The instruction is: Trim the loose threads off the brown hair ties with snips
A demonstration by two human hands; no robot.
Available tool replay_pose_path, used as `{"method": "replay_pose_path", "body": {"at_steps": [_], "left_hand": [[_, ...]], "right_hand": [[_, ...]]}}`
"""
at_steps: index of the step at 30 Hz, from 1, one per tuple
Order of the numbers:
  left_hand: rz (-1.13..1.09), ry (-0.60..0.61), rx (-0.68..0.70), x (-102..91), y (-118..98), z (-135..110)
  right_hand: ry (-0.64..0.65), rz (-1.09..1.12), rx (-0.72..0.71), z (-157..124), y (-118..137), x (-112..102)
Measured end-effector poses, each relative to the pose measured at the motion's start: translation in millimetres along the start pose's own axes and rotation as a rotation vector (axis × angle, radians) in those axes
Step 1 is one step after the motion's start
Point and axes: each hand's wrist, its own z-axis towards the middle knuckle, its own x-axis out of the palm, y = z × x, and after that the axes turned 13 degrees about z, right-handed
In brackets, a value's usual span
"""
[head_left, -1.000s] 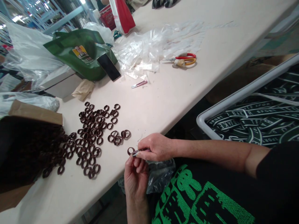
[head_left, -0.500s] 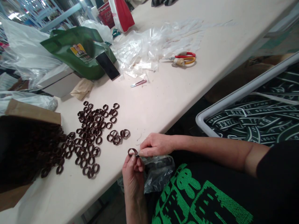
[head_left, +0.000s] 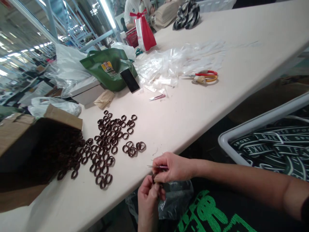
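My right hand is closed on small thread snips, whose metal tip sticks out to the left at the table's near edge. Just below it, my left hand pinches a dark brown elastic loop, mostly hidden between the two hands. A spread of many brown loops lies on the cream table to the left, spilling from an open cardboard box. A clear plastic bag hangs under my hands at the table edge.
Farther back lie pink snips, red-and-yellow scissors, a heap of clear plastic bags, a black phone against a green bag, and a red bag. A white-rimmed bin of green printed straps stands at right.
The loop, held out beyond my fingers before, is now drawn in between my hands. The snips' tip now shows past my right fingers. The camera has tilted up.
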Motion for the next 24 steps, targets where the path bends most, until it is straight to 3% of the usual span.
{"method": "replay_pose_path", "body": {"at_steps": [5, 14, 19, 24], "left_hand": [[0.085, -0.211, 0.045, -2.6, 0.2, -15.1], [0.193, -0.404, 0.101, -1.7, -2.5, -25.0], [0.235, -0.529, 0.160, -9.2, 6.7, -26.2], [0.333, -0.538, 0.128, -32.0, 43.3, -21.1]], "right_hand": [[-0.024, -0.066, -0.081, 3.0, -8.8, 12.6], [-0.105, -0.313, -0.226, 11.4, -25.9, 32.8], [-0.025, -0.312, -0.215, 10.5, -48.8, 41.2], [0.154, -0.450, -0.171, 11.2, -70.2, 37.9]]}}
